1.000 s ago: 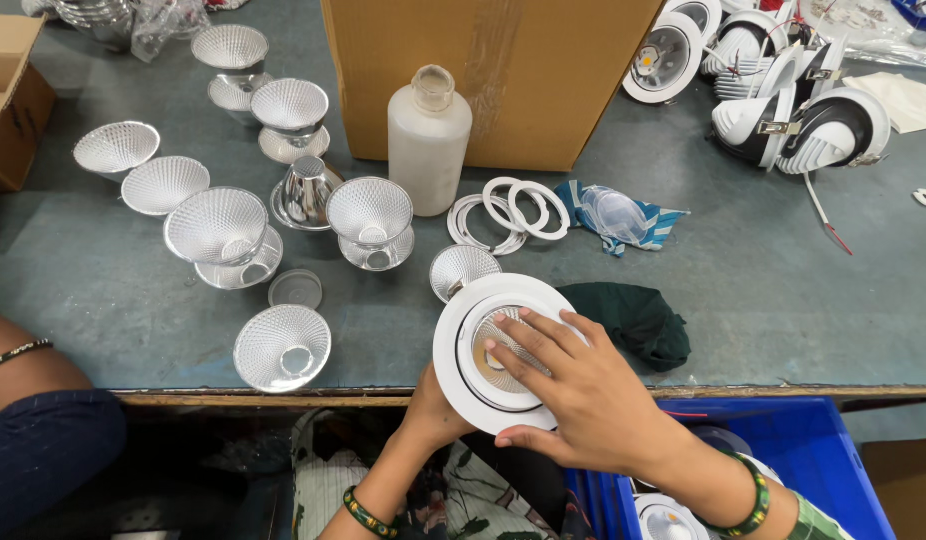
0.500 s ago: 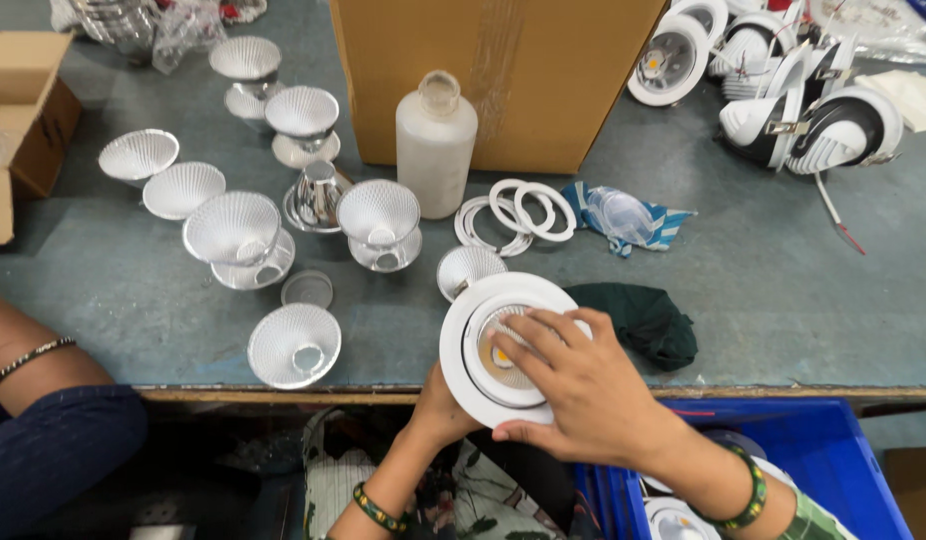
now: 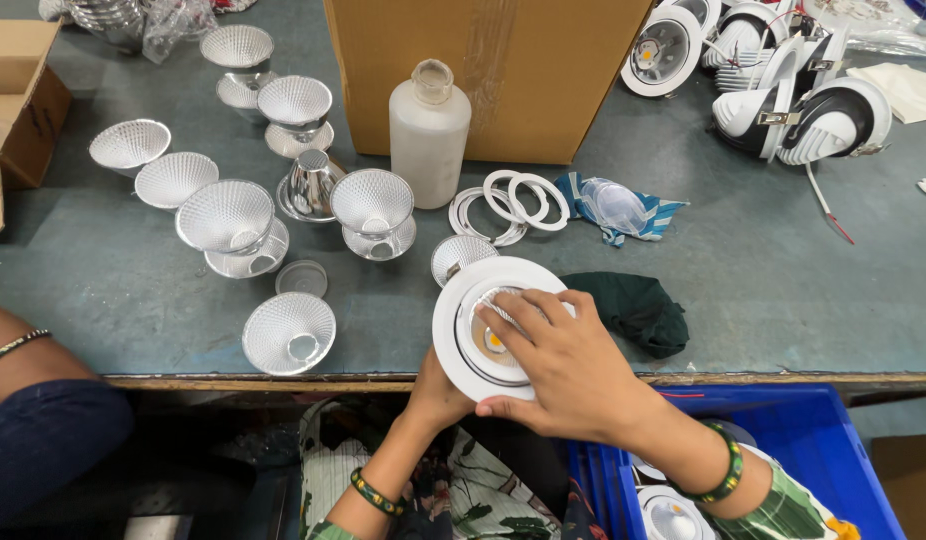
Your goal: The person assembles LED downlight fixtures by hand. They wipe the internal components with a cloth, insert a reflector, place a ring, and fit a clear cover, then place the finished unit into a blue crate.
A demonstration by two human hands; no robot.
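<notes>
While we look down over the near edge of the grey worktop [image 3: 743, 290], we see a round white downlight [image 3: 488, 325] held face up between two hands, just above that edge. The left hand [image 3: 438, 390] comes up from below and cups the underside of the lamp, its fingers hidden behind the white ring, so we cannot tell how they are set. The right hand [image 3: 568, 365] lies flat over the face of the lamp, fingers [image 3: 518, 312] close together and pressed on the inner ring beside the small yellow light chip; the thumb runs along the ring's lower rim.

Just beyond the lamp a small ribbed silver reflector [image 3: 461, 255] sits on the worktop, and a dark green cloth [image 3: 628, 310] lies just to the right, near the right hand. To the left, a larger silver reflector [image 3: 289, 333] stands close to the edge, with more reflectors grouped behind it. A frosted plastic bottle [image 3: 429, 135] stands upright against a brown cardboard box [image 3: 483, 70], and thin white rings [image 3: 508, 203] lie overlapping beside it. A blue crate [image 3: 833, 450] below the worktop holds more white lamps. At the left edge another person's arm [image 3: 28, 380] rests, well apart from the work.
</notes>
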